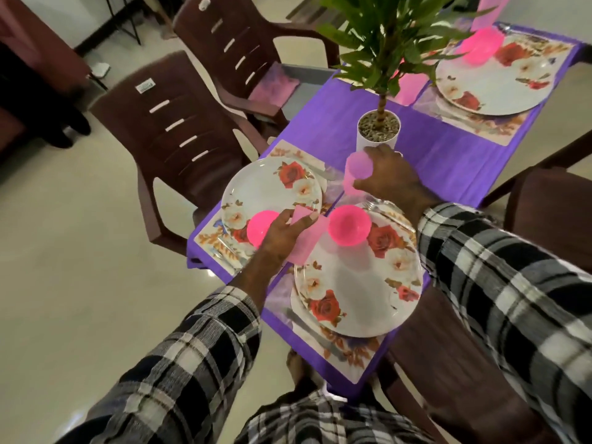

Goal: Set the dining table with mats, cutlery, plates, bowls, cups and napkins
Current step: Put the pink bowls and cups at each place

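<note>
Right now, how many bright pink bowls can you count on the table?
3: one on the near plate, one on the left plate beside the left hand, one on the far plate. Leaves may hide others.

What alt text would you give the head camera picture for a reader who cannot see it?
A person in checked sleeves sets a purple-clothed table: the right hand grips a pale pink cup beside a white plant pot, and the left hand holds another pale pink cup. Floral plates carry bright pink bowls.
</note>
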### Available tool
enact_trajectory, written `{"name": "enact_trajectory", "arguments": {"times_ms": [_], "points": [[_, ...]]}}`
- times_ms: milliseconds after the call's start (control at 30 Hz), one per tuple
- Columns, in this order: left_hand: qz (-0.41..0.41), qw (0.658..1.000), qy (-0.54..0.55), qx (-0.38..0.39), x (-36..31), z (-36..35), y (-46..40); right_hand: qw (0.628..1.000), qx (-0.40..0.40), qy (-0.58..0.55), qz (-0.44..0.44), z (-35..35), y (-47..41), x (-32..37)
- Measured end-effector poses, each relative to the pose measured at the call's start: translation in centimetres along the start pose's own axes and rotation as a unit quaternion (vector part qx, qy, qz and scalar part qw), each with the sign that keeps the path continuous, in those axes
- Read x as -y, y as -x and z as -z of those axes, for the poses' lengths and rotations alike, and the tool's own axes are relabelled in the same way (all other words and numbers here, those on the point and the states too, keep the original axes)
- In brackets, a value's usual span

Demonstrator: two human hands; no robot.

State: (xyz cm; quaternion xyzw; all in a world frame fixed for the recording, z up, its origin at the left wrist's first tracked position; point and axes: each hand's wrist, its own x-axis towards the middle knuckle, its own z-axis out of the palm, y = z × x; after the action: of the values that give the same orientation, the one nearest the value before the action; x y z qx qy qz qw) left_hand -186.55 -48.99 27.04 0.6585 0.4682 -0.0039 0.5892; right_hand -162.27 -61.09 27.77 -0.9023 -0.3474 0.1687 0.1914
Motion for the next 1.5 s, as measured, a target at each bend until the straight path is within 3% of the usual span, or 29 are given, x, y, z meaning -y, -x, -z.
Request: {"name": "enact_trajectory", "arguments": {"times_ms": [333, 567, 633, 733, 800, 867, 933, 1200, 1300, 1400, 1500], "points": [[0.020, 1.000, 0.008, -0.001, 0.9, 0.7, 0.3, 0.989, 0.060, 0.106, 0.079, 0.3, -2.6, 0.3], [0.021, 1.000, -0.014, -0.004, 1.2, 2.4, 1.2, 0.983, 0.093, 0.131, 0.086, 0.7, -3.2, 0.3], [0.026, 0.999, -0.019, -0.008, 1.7, 3.4, 1.6, 0.987, 0.072, 0.131, 0.062, 0.4, -3.0, 1.0], [0.034, 0.999, -0.001, 0.001, 2.7, 5.0, 2.3, 0.995, -0.056, 0.034, 0.074, -1.3, -1.2, 3.0], [0.030, 0.999, 0.015, -0.005, 3.2, 6.6, 2.8, 0.985, -0.101, -0.111, 0.091, -3.4, 1.5, 5.7], [0.023, 0.999, 0.034, -0.006, 3.6, 8.3, 3.0, 0.961, -0.037, -0.266, 0.062, -5.0, 5.1, 9.4], [0.027, 0.999, 0.048, 0.000, 4.3, 10.3, 2.8, 0.936, 0.042, -0.346, 0.045, -7.2, 8.3, 12.8], [0.055, 0.989, 0.094, 0.099, 8.6, 23.1, -0.2, 0.883, 0.134, -0.450, -0.021, -16.5, 12.5, 23.8], [0.101, 0.988, 0.076, 0.091, 10.2, 29.2, -0.9, 0.884, 0.142, -0.445, -0.031, -18.1, 12.4, 28.5], [0.163, 0.970, 0.059, 0.170, 9.8, 33.2, -2.0, 0.882, 0.163, -0.440, -0.035, -18.6, 11.7, 32.2], [0.155, 0.968, 0.029, 0.197, 8.2, 35.7, -3.7, 0.880, 0.170, -0.441, -0.047, -19.6, 9.5, 34.0]]}}
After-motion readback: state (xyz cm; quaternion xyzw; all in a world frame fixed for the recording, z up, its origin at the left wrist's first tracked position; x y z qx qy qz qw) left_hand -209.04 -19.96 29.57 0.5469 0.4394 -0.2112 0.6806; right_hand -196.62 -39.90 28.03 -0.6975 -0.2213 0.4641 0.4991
